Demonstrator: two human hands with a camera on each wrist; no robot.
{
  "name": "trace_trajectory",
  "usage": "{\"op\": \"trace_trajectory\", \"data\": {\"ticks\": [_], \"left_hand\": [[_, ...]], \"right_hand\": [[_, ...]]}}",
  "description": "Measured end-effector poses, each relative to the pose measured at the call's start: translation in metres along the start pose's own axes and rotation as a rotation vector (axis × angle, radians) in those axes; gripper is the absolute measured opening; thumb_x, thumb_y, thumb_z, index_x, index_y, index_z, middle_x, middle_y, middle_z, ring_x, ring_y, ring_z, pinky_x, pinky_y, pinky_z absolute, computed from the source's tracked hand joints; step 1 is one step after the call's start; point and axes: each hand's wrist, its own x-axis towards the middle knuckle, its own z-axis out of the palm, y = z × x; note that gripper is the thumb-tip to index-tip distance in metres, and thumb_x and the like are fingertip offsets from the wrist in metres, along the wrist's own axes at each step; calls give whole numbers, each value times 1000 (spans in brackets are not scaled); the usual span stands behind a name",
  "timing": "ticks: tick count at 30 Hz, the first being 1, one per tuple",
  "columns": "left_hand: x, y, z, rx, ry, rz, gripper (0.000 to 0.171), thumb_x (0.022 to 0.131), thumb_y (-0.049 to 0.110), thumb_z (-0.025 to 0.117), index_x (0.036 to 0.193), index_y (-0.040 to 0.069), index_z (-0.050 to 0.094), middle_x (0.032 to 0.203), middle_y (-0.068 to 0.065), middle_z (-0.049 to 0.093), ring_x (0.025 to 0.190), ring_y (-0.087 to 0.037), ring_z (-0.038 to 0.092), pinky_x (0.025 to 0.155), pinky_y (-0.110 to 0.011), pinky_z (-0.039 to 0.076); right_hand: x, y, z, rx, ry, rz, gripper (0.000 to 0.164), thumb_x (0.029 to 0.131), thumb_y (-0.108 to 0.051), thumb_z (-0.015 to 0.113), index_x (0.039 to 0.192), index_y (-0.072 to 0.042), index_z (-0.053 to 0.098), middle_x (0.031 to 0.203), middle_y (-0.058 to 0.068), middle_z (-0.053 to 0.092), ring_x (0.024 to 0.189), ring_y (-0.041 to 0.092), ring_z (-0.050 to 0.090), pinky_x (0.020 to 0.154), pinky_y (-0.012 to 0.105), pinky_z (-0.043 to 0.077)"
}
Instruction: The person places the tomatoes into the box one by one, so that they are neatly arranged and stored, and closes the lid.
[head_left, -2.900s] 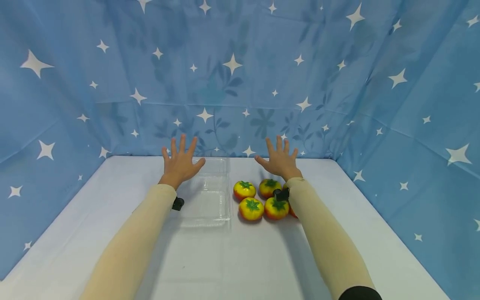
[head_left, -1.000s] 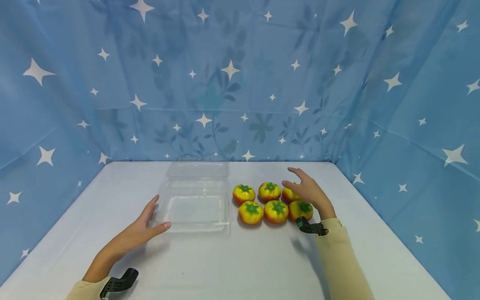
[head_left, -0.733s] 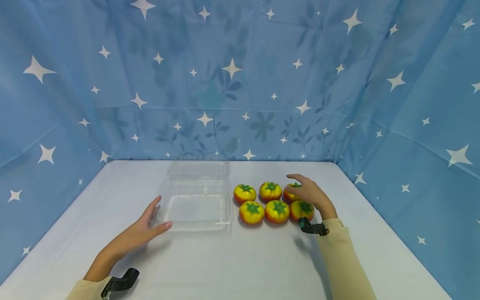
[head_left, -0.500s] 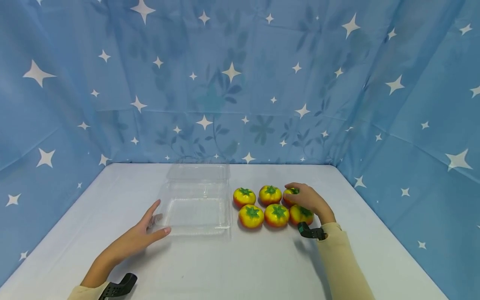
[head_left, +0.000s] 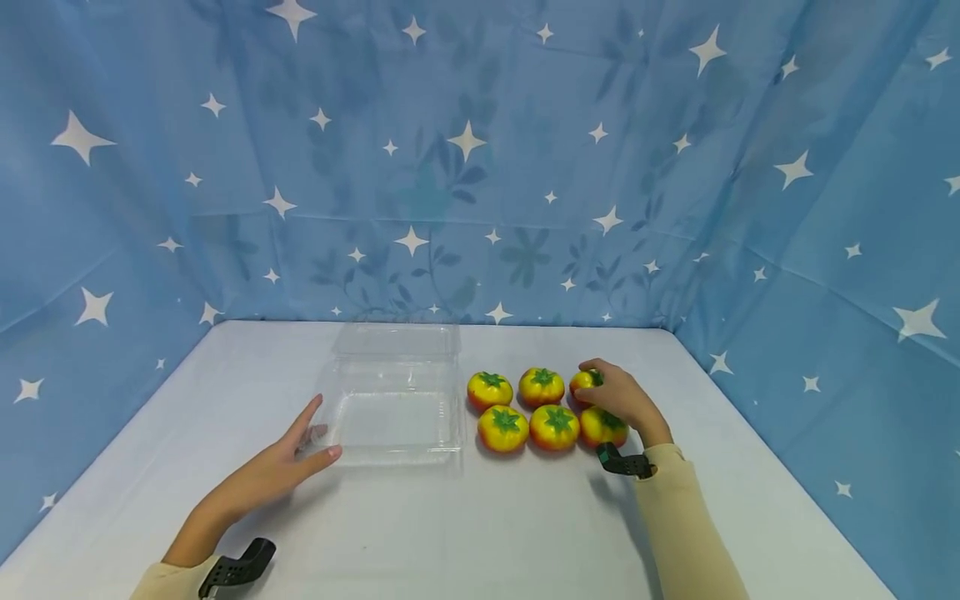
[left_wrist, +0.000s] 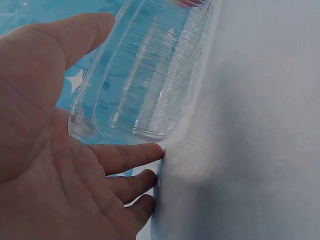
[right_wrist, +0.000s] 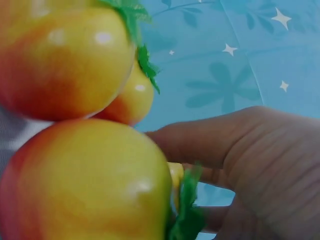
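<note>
Several yellow-and-red persimmons [head_left: 503,429] with green leafy tops stand in two rows on the white table. My right hand [head_left: 621,398] grips the far-right persimmon [head_left: 585,383], thumb and fingers around its sides. In the right wrist view a nearer persimmon [right_wrist: 90,185] hides most of the gripped one. A clear plastic clamshell box [head_left: 393,419] lies with its lid folded back, left of the fruit. My left hand [head_left: 262,479] is at the box's near left corner, thumb and fingers spread. Through the clear wall some fingertips of that hand show. The left wrist view has the box [left_wrist: 145,85] just beyond its fingers.
The box's lid [head_left: 396,339] lies toward the back of the white table [head_left: 480,533]. A blue curtain [head_left: 480,167] with white stars rises behind the table and along both sides. The front-right persimmon [head_left: 602,427] sits under my right wrist.
From raised over the table, both hands came down: the left to the box's side, the right onto the far-right persimmon. Fingers closed around that persimmon, which has shifted slightly right.
</note>
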Motion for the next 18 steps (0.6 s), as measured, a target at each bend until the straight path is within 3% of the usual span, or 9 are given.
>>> {"op": "trace_trajectory", "data": {"ticks": [10,18], "left_hand": [[-4,3,0,14,8,14,101,108,42,64,173,18,-9,167,-41,20,150,-63,24,106,-77,39],[-4,2,1,11,9,15,99,109,43,62,173,17,-9,168,-40,19,150,-64,24,106,-78,39]], "right_hand": [[-2,5,-5,70,118,-21,58,107,-24,61,155,2,42,146,33,52,123,48,55,108,63,49],[-6,-5,-21,358,136,-60,62,111,-27,60,162,-2,36,162,36,29,136,54,49,96,44,60]]}}
